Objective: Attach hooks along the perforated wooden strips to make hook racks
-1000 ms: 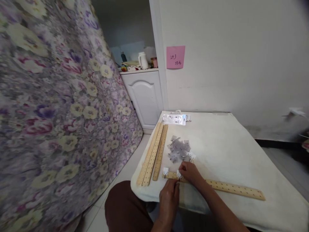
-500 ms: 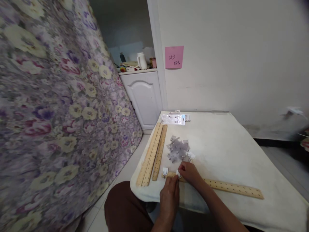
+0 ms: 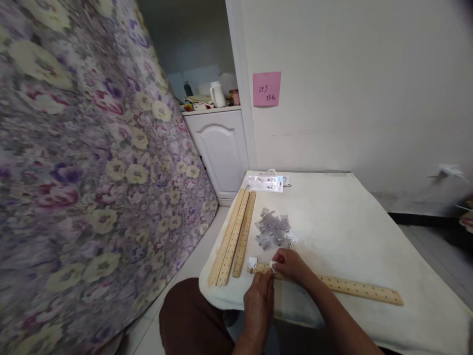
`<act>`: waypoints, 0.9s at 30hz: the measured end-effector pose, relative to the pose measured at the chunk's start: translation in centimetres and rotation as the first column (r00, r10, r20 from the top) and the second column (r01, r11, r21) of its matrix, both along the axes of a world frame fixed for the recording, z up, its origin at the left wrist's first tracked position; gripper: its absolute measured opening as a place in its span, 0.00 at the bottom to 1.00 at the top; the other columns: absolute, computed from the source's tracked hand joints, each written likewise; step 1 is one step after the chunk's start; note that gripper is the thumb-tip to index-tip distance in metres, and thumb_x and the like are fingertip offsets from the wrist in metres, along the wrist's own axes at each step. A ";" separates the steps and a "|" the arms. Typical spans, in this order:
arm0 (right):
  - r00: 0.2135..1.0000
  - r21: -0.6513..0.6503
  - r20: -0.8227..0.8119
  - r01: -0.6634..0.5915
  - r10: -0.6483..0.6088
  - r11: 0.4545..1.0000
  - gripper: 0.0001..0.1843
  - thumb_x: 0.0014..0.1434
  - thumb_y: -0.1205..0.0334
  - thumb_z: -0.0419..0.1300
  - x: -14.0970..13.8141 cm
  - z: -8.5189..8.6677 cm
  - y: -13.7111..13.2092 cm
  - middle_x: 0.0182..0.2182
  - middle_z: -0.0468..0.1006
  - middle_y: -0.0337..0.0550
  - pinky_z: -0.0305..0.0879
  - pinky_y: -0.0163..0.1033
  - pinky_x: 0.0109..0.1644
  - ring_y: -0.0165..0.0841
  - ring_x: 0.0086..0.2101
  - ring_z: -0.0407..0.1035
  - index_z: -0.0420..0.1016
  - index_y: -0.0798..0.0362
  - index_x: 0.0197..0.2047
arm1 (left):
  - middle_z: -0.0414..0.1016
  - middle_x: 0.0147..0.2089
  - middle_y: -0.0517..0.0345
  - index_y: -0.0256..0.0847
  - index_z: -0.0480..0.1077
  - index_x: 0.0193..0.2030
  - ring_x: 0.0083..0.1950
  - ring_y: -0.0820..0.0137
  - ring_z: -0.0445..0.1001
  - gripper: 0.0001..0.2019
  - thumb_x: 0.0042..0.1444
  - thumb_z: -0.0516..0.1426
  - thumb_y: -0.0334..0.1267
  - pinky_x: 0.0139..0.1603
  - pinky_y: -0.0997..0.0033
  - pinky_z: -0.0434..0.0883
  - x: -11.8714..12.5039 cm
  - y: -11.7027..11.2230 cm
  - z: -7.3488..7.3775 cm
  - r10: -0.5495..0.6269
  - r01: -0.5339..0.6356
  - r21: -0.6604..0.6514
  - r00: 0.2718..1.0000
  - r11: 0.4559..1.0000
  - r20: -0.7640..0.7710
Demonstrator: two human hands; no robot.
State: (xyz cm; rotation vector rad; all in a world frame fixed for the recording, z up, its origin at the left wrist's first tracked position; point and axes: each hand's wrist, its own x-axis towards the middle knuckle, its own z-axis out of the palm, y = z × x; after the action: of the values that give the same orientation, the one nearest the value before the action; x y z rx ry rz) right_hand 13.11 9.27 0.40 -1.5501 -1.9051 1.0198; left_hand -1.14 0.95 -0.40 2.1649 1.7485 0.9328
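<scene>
A long wooden strip (image 3: 354,288) with a row of small holes lies across the near edge of the white table (image 3: 351,231). My right hand (image 3: 291,265) and my left hand (image 3: 259,301) meet at its left end, both pinched on a small white hook (image 3: 273,266) sitting on the strip. Another white hook (image 3: 253,263) sits at the strip's very end. Just behind my hands lies a pile of clear grey hook pieces (image 3: 273,230).
Three more perforated wooden strips (image 3: 235,236) lie side by side along the table's left edge. A clear blister pack (image 3: 266,183) is at the far left corner. A flowered mattress (image 3: 84,162) leans on the left, a white cabinet (image 3: 221,148) stands behind, and a pink note (image 3: 266,88) is on the wall.
Both hands stay at the hook on the strip, with only small finger movement. The view has shifted slightly.
</scene>
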 end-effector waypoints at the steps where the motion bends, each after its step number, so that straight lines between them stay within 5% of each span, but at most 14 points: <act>1: 1.000 -0.011 -0.001 -0.001 0.001 1.000 0.07 0.42 0.65 0.58 0.1 -0.1 0.0 0.23 0.75 0.39 0.55 0.30 0.28 0.29 0.26 0.66 0.73 0.56 0.28 | 0.71 0.36 0.54 0.44 0.68 0.49 0.36 0.70 0.72 0.14 0.59 0.47 0.36 0.37 0.74 0.70 0.0 0.0 0.0 0.001 -0.001 0.001 1.000 1.000 0.001; 15: 0.999 -0.066 0.041 0.012 -0.009 0.998 0.09 0.40 0.64 0.62 0.2 -0.2 0.3 0.24 0.75 0.38 0.54 0.30 0.28 0.29 0.27 0.67 0.74 0.55 0.29 | 0.71 0.35 0.55 0.44 0.69 0.47 0.35 0.70 0.73 0.14 0.60 0.46 0.37 0.35 0.74 0.70 0.2 0.1 0.1 0.015 -0.015 -0.012 0.999 1.000 -0.042; 27: 1.000 -0.045 -0.023 -0.009 0.008 0.999 0.13 0.41 0.65 0.61 0.5 0.1 -0.1 0.27 0.75 0.40 0.57 0.30 0.30 0.29 0.28 0.67 0.73 0.56 0.35 | 0.73 0.39 0.54 0.45 0.68 0.49 0.41 0.68 0.73 0.14 0.59 0.47 0.35 0.41 0.70 0.70 0.1 0.0 0.8 0.000 0.004 -0.031 0.994 1.000 0.106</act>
State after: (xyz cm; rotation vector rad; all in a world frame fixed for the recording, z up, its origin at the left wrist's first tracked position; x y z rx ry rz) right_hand 13.57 9.21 0.47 -1.5500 -1.8867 1.0867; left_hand -1.05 0.97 0.42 2.0580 1.6998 0.9942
